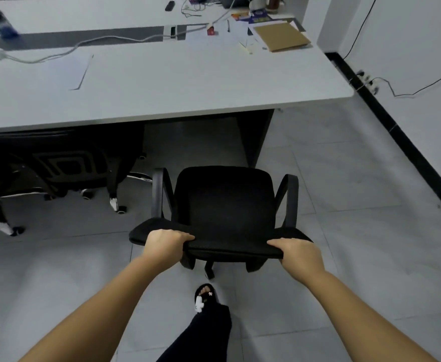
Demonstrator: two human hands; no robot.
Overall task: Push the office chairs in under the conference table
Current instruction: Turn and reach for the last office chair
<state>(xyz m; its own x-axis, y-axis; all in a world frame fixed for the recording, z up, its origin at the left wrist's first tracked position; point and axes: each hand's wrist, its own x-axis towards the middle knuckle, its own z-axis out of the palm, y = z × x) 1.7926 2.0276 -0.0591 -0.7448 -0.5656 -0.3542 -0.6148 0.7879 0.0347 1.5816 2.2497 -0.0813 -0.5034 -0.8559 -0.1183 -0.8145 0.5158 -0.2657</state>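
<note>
Both arms reach forward. Left hand (165,245) and right hand (300,254) each curl fingers over the top edge of the black office chair (223,205) backrest. Chair stands on the tiled floor (344,231), just short of the conference table (188,82); second chair (63,163) sits tucked under at left.

Both hands were on the top edge of the black office chair (223,205), left hand (166,244) and right hand (299,253) each curled over the backrest. The chair sat on the grey tile floor (344,231), facing the white table (188,82) but not under it. Another black chair (63,163) was tucked under on the left. Cables, papers and a brown cardboard piece (282,36) lay up top. One sandaled foot (205,296) showed below.
</note>
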